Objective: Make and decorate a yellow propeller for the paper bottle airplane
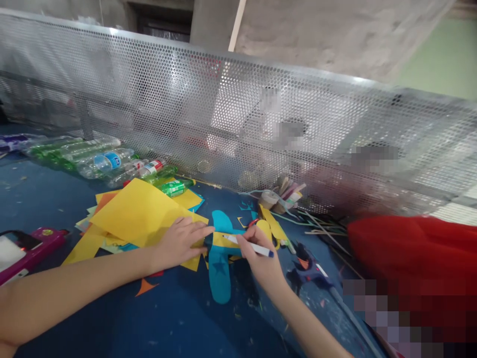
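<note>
In the head view, a blue plane-shaped piece (219,286) with rounded ends lies on the table, a darker star on its near end. Across its middle runs a yellow strip (220,241). My right hand (263,256) is closed around a white felt-tip pen (257,248) with a blue end, its tip at the yellow strip. My left hand (184,239) rests with fingers stretched out, fingertips at the strip's left edge. Beneath that hand are yellow paper sheets (137,211), stacked over orange, blue and pale green ones.
Several plastic bottles (108,161) lie along a perforated metal screen (167,99). A magenta tool (40,243) is at left; a dark blue glue gun (313,271) at right. Yellow-handled scissors (264,228), an orange scrap (146,287) and a person's red sleeve (410,253) are nearby.
</note>
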The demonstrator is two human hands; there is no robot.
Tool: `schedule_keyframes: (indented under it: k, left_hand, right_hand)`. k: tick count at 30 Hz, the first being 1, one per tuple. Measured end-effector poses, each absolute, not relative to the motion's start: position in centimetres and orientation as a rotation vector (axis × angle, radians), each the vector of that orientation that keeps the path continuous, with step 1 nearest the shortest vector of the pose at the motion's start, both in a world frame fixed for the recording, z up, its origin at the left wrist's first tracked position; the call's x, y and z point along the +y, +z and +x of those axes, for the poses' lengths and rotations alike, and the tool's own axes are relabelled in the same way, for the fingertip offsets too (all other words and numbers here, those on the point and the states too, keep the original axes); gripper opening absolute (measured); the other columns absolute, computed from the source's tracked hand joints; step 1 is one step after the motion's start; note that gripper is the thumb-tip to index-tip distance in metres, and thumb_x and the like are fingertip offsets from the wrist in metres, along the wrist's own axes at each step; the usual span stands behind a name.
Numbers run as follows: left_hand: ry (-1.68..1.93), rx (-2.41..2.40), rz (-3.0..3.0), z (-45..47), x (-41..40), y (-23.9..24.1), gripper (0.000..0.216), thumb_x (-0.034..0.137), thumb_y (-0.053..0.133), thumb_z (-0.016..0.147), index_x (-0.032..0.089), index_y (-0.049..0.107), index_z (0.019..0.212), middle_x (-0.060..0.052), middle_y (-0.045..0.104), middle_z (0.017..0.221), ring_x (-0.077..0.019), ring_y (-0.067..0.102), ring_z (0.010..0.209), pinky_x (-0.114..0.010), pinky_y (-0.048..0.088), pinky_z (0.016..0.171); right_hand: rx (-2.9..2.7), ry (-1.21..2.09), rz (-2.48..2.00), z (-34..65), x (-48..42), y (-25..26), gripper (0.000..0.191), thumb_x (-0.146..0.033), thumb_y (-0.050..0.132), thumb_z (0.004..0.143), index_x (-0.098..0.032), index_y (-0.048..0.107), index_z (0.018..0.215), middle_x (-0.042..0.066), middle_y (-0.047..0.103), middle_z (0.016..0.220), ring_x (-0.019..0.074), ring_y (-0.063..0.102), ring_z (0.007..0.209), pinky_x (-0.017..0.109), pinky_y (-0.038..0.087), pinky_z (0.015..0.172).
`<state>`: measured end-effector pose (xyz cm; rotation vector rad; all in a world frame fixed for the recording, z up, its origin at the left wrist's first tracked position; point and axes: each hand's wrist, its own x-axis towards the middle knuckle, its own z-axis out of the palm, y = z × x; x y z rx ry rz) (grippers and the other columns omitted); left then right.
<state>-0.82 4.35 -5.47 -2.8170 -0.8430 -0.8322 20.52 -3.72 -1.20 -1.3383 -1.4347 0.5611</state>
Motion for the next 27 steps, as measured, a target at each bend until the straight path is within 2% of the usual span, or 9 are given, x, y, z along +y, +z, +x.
schedule_keyframes:
  k: [5,27]
  left_hand:
    - [-0.766,-0.791,-2.803,-0.95,4.48,-5.45,0.038,0.049,0.046,0.096,0.031,0.054,0.128,-0.005,0.061,0.123,-0.0232,0.055,0.100,-0.037,0.037,0.085]
    - [-0.753,-0.742,-2.768,-0.93,4.24,-5.26,0.035,0.046,0.042,0.098,0.030,0.056,0.125,-0.005,0.059,0.120,-0.0225,0.052,0.098,-0.036,0.035,0.085]
  right_hand:
    - [-1.427,0.659,-1.335,19.82,-3.84,-1.04,0.026,-0.038,0.058,0.080,-0.025,0.040,0.066,-0.006,0.044,0.050,0.0120,0.039,0.047,0.024,0.032,0.046]
    - [-1.450,0.683,-1.325,19.64,-3.86,-1.70,0.027,-0.041,0.060,0.083,-0.023,0.045,0.071,-0.004,0.054,0.056,0.0130,0.049,0.052,0.024,0.039,0.051]
